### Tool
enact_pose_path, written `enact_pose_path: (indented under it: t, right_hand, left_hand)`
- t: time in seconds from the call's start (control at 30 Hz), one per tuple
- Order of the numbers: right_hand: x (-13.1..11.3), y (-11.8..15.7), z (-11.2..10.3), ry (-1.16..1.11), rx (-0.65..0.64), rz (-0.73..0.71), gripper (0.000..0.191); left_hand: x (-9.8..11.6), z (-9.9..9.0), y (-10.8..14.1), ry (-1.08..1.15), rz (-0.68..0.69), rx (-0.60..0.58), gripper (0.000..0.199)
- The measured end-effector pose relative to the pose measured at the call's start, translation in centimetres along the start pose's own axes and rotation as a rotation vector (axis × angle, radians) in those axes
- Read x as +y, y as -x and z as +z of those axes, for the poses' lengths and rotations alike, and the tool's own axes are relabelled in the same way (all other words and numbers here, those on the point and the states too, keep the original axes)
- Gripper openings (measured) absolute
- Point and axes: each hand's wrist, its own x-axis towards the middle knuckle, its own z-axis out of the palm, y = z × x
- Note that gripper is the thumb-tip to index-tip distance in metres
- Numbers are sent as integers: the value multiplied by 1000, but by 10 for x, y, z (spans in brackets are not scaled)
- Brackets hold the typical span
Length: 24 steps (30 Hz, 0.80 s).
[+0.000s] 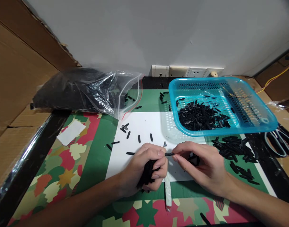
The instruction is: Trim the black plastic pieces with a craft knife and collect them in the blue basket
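My left hand [150, 165] is closed around a bunch of small black pieces [146, 173], which show between the palm and fingers. One thin black piece [168, 154] spans from the left thumb and forefinger to the right fingertips. My right hand [201, 164] pinches that piece's right end between thumb and forefinger. More black pieces show beneath the right hand. Under both hands lies a white sheet [132, 123] with a few loose black pieces [139, 138] on it. A white-wrapped stick with a grey pointed tip [168, 189] lies between the hands.
A blue basket [222, 130] holding many black pieces stands at the back right. Black piles [236, 148] and scissors [277, 143] lie near it. A clear bag of black material [87, 91] lies at the back left, near a small white paper [71, 131]. Wall sockets [196, 72] are behind.
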Motion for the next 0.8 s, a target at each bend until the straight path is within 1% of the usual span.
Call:
enact_pose_path:
  t: [0.57, 0.8]
  right_hand:
    - [1, 0, -1, -25, -9, 6, 3]
    - [-1, 0, -1, -19, -17, 6, 5]
  left_hand:
    - [1, 1, 1, -3, -7, 15, 36]
    - [0, 1, 0, 3, -10, 13, 37]
